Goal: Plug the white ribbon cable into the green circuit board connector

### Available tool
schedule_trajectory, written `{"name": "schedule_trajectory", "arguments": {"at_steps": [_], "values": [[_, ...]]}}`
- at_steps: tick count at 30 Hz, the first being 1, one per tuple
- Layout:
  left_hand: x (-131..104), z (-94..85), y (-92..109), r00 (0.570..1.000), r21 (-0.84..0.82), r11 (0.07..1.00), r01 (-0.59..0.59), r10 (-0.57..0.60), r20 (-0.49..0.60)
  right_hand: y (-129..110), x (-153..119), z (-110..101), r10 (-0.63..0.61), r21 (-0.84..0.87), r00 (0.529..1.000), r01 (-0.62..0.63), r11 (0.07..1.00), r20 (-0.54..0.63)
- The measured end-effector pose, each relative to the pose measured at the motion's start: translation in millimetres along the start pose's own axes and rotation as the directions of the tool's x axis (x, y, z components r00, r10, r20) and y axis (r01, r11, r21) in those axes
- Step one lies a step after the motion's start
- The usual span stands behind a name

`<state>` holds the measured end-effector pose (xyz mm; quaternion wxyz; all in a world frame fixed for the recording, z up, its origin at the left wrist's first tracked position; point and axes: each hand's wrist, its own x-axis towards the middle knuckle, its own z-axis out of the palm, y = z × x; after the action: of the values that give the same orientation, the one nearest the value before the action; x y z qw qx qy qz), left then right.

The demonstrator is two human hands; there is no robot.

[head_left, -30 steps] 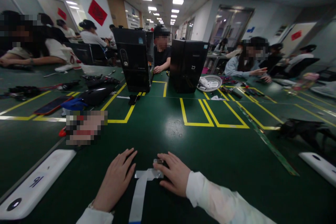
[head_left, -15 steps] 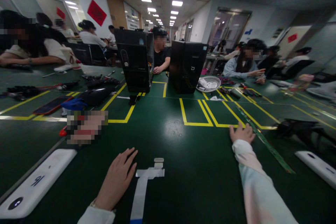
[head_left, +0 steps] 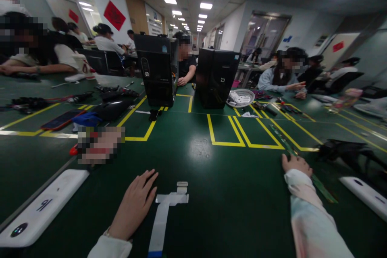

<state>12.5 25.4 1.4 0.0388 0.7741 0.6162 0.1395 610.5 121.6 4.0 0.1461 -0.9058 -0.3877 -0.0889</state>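
Observation:
My left hand [head_left: 134, 203] lies flat on the green table with its fingers spread, holding nothing. Just to its right is a white ribbon cable [head_left: 161, 221] with a connector at its top end and a blue tip at the bottom. On the right, my right hand [head_left: 296, 164] rests over a long, narrow green circuit strip [head_left: 323, 188]. The strip shows above and below the hand. Its fingers look loosely spread; whether they touch the strip's edges cannot be made out.
Two black computer towers [head_left: 159, 72] [head_left: 216, 78] stand upright ahead. A white basket [head_left: 242, 97] is beside the right one. White devices [head_left: 42, 209] [head_left: 364, 195] lie at both sides. Yellow tape marks the table [head_left: 208, 197]. A black bundle [head_left: 347, 153] is at right; people sit around.
My right hand has moved right and slightly down, from the strip's left side onto the strip. My left hand and the ribbon cable have stayed nearly in place.

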Motion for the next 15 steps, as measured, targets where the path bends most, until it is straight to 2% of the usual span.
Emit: {"name": "schedule_trajectory", "arguments": {"at_steps": [4,6,10,13,15], "values": [[0,1.4,-2,1.000,-0.002,1.000,0.001,-0.001,-0.006,3,-10,-2,-0.135,-0.017,0.987,0.137,0.990,0.083],[-1,2.2,-3,1.000,0.004,1.000,-0.001,0.001,-0.006,5,-20,-4,-0.246,-0.018,0.961,0.250,0.968,0.122],[-1,2.7,-3,1.000,0.011,1.000,0.000,0.000,0.000,11,-53,-10,-0.487,0.033,0.859,0.488,0.872,0.155],[0,2.6,-2,1.000,0.025,1.000,-0.001,0.001,0.004,18,-81,-15,-0.612,0.102,0.781,0.603,0.791,0.126],[0,2.3,-1,1.000,0.034,0.999,-0.014,0.014,-0.003,26,-94,-18,-0.654,0.133,0.752,0.642,0.755,0.084]]}}
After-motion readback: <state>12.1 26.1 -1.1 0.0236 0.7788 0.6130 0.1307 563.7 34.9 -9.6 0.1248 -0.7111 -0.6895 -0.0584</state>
